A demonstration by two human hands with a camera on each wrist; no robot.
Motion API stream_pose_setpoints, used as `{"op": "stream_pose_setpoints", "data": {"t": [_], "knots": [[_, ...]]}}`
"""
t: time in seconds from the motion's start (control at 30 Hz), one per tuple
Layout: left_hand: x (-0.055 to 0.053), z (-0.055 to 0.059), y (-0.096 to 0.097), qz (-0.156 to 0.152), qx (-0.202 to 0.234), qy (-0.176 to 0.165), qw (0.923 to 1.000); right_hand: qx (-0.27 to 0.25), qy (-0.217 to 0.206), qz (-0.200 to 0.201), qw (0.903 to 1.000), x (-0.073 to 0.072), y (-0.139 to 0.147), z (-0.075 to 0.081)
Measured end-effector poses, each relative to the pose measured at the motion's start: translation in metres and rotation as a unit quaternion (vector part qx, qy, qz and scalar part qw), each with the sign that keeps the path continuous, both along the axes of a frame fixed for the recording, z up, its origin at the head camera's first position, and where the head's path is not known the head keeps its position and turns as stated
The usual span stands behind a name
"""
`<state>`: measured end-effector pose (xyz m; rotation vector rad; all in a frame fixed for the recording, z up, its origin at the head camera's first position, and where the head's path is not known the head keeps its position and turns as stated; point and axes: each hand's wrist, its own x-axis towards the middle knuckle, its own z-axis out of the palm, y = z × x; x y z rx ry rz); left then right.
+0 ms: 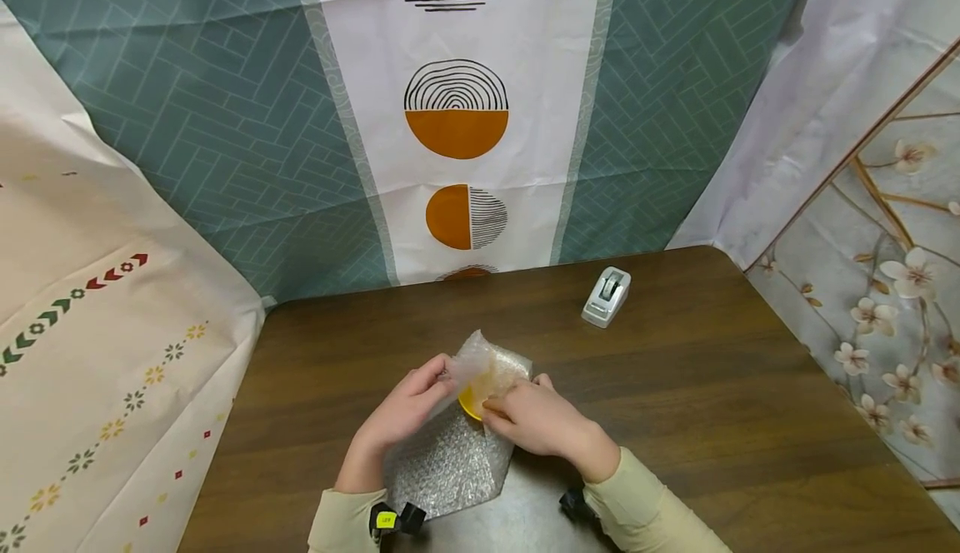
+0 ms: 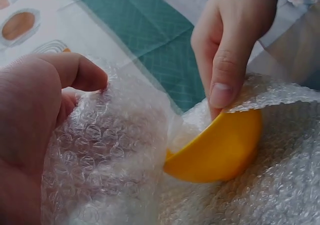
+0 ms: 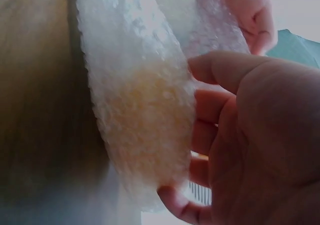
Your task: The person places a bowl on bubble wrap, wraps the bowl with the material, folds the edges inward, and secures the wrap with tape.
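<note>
A yellow bowl (image 2: pixel 220 152) lies tilted within a sheet of bubble wrap (image 1: pixel 446 465), and only part of its curved side and rim shows. My left hand (image 1: pixel 408 407) pinches a raised flap of the wrap on the bowl's left, thumb and fingers bent around the film. On the other side, my right hand (image 1: pixel 543 424) grips the bowl's rim together with the wrap over it. In the right wrist view the bowl's colour shows faintly through the wrapped side (image 3: pixel 142 120), with that hand's fingers curled at its edge.
A tape dispenser (image 1: pixel 607 296) stands toward the back right of the dark wooden table (image 1: pixel 675 403). The loose wrap spreads toward the front, over a pale grey surface (image 1: pixel 517 520). Patterned cloths (image 1: pixel 247 137) hang behind and at both sides.
</note>
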<state>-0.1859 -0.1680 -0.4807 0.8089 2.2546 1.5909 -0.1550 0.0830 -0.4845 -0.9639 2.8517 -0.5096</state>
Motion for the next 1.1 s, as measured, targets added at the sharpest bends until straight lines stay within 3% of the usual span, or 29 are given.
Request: {"op": "stream_pose_setpoints", "data": {"t": [0.3, 0.5, 0.6, 0.83, 1.1], "knots": [[0.003, -0.002, 0.007, -0.009, -0.044, 0.039, 0.9982, -0.023, 0.002, 0.054, 0.9983, -0.009, 0.014, 0.010], [0.003, -0.004, 0.011, -0.017, -0.082, 0.069, 0.9940, -0.053, -0.002, 0.070, 0.9962, -0.013, 0.021, 0.015], [0.005, -0.003, 0.015, -0.024, -0.106, 0.083, 0.9906, -0.072, -0.002, 0.060, 0.9956, -0.015, 0.028, 0.018], [0.008, -0.001, 0.025, -0.042, -0.137, 0.072, 0.9871, -0.093, 0.026, 0.018, 0.9951, -0.020, 0.041, 0.021], [0.008, -0.004, 0.031, -0.053, -0.152, 0.144, 0.9765, -0.102, 0.075, -0.036, 0.9913, -0.021, 0.040, 0.023]]}}
